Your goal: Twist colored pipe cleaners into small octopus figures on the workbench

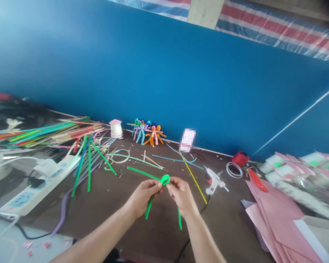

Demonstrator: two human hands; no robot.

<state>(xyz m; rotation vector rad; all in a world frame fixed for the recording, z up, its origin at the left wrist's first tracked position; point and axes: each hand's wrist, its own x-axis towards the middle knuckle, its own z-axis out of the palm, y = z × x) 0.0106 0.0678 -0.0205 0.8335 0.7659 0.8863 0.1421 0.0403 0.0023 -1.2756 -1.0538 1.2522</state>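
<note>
Both hands meet over the middle of the dark table, pinching a green pipe cleaner (165, 179) bent into a small loop at its top. My left hand (146, 195) is closed on the left side just below the loop, and my right hand (181, 194) is closed on its right side. One green length points out to the left, and two ends hang below the hands. Behind them stand several small pipe cleaner figures (153, 135) in blue, orange and other colours. A yellow pipe cleaner (194, 179) lies just right of my right hand.
A white glue gun (216, 181) lies to the right, near pink sheets (274, 219) and white rolls (298, 197). At left are a power strip (24, 201) and bundled pipe cleaners (52, 129). A pink-topped white cup (116, 129) stands against the blue wall.
</note>
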